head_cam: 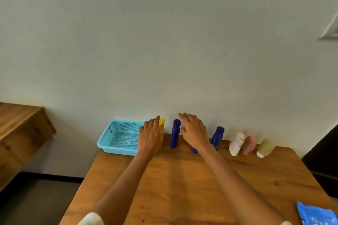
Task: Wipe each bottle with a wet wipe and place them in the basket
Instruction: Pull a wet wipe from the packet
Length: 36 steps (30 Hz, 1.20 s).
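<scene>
Reaching hands: both stretch forward over the far edge of the desk [182, 179], toward a row of bottles by the wall.
Left hand [150, 136]: fingers straight and relaxed, holding nothing; it sits in front of the yellow bottle [161, 124] and hides most of it. Whether the fingertips touch it cannot be told.
Right hand [194, 131]: fingers spread and loose, holding nothing; it hovers between two blue bottles and covers a third.
Left blue bottle [175, 133]: upright, just right of the yellow one, between the two hands.
Hidden blue bottle [194, 150]: only its base shows under the right wrist.
Right blue bottle [217, 137]: upright, just right of the right hand.
White bottle [236, 143]: further right, leaning in the wide-angle view.
Pink bottle [249, 144]: just beside the white one.
Olive bottle [265, 147]: last in the row, white cap down.
Basket [113, 138]: light blue mesh, at the desk's far left corner, just left of the left hand; no bottle in it.
Wipes pack [317, 214]: blue, at the near right corner, well apart from the hands.
Side furniture [20, 128]: wooden, at the left wall.
</scene>
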Each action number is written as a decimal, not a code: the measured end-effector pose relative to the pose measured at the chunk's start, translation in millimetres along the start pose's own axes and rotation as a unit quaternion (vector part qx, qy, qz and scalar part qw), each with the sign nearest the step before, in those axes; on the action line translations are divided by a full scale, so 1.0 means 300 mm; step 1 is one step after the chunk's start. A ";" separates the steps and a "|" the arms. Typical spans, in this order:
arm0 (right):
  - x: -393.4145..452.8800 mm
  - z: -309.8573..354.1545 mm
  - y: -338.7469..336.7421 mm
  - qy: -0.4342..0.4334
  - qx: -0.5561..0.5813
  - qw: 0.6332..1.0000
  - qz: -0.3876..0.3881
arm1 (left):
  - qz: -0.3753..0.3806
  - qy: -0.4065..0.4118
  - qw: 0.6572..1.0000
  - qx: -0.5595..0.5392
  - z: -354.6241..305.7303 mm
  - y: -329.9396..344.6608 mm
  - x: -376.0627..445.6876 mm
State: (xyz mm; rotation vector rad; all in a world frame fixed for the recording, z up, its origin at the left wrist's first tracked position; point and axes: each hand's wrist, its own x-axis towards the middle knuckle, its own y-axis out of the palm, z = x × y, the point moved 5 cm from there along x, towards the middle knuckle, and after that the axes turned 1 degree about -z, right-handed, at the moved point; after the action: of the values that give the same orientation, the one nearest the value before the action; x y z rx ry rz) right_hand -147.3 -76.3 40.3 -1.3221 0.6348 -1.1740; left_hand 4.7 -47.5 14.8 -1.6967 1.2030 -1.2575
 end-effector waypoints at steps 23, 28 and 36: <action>0.075 -0.047 0.150 0.026 0.142 0.985 -0.096 | -0.107 0.048 0.965 -0.236 0.125 0.140 0.068; -0.069 -0.020 0.083 0.024 0.144 0.984 -0.106 | -0.071 0.087 0.953 -0.281 0.142 0.055 -0.030; -0.332 0.066 0.083 0.051 0.104 0.988 -0.104 | 0.039 0.126 0.935 -0.328 0.177 -0.022 -0.308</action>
State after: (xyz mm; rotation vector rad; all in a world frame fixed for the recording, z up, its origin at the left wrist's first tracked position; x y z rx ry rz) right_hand -156.7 18.0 -4.1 -1.1749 0.4404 -1.4446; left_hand 48.3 42.3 -23.4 -1.9450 1.9930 -1.1122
